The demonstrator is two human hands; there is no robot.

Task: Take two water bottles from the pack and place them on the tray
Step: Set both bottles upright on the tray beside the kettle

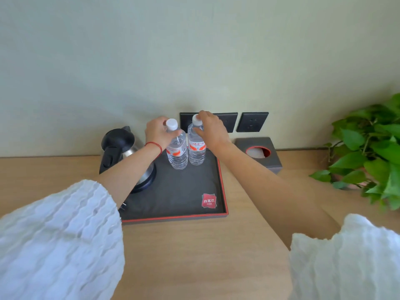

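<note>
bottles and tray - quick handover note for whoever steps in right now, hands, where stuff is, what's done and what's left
Left hand: gripping the left bottle near its neck.
Right hand: gripping the right bottle just under its cap.
Both bottles stand upright, side by side, at the back of the tray, right of the kettle.
Done: both bottles are on the tray.
Left: let go and pull both hands back. The pack is out of view.

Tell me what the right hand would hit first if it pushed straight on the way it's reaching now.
Probably the wall socket panel behind the right bottle that the right hand grips; depth is hard to judge from one view.
</note>
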